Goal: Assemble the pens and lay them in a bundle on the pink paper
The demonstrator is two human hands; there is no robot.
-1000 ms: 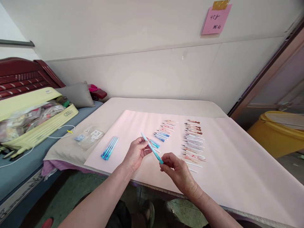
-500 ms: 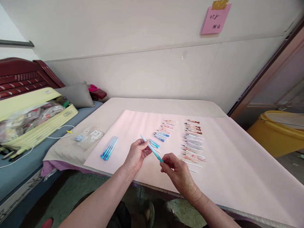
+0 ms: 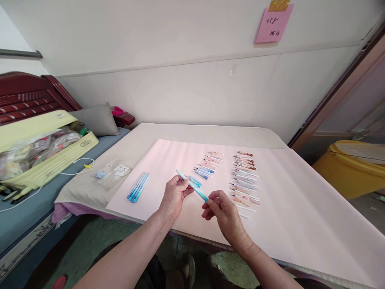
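Above the near side of a table spread with a pale pink sheet (image 3: 285,224), you hold a light-blue pen (image 3: 198,191) aslant between your two hands, its paler end pointing far and left, its turquoise end near and right. Your left hand (image 3: 174,193) pinches the barrel between thumb and curled fingers; your right hand (image 3: 223,208) closes thumb and forefinger at the turquoise end, its other fingers loosely bent. Just beyond the pen lie turquoise pieces (image 3: 195,182), partly hidden by it. Farther off, a slanting row of slim pen parts (image 3: 207,168), some with blue ends, stretches away from you. To the right runs a longer column of slender pieces (image 3: 245,180), brown-tipped at its far end. On the left, a bundle of blue pens (image 3: 138,188) rests near a clear plastic bag (image 3: 113,173).
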